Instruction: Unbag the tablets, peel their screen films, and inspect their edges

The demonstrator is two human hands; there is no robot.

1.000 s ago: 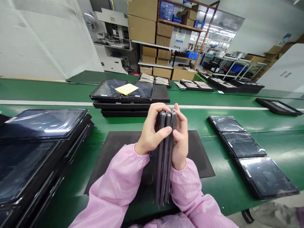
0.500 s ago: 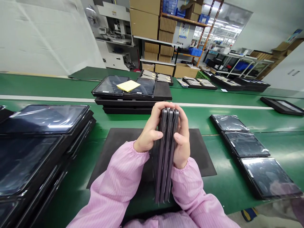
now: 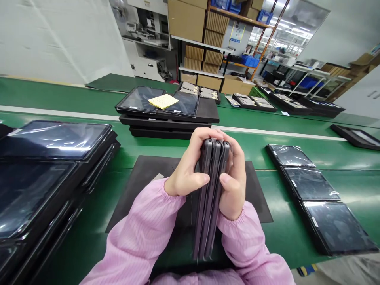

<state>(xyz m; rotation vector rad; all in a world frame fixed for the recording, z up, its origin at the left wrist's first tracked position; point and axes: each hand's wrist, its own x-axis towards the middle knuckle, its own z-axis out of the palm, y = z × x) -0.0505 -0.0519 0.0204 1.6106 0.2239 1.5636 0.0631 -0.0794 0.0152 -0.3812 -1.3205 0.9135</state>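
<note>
Three dark tablets [image 3: 208, 198] stand on edge, side by side, between my two hands above a black mat [image 3: 257, 194]. My left hand [image 3: 190, 168] wraps round their far left corner, its thumb on the near edge. On the right side my right hand [image 3: 234, 178] presses against them, thumb bent inward and fingers curled over the far end. The fingertips of both hands meet at the top. A small light piece [image 3: 158, 176] shows on the mat beside my left sleeve.
Stacked black trays with wrapped tablets [image 3: 56, 138] fill the left. Behind the mat are more stacked trays [image 3: 175, 128] with a yellow pad [image 3: 163, 101] on top. Three wrapped tablets [image 3: 310, 183] lie in a tray at right. Card trays [image 3: 253, 102] line the back of the green table [image 3: 249, 148].
The view has shifted a little. My hands and the tablets appear slightly further right and nearer, with the same hold; more of the light piece on the mat shows.
</note>
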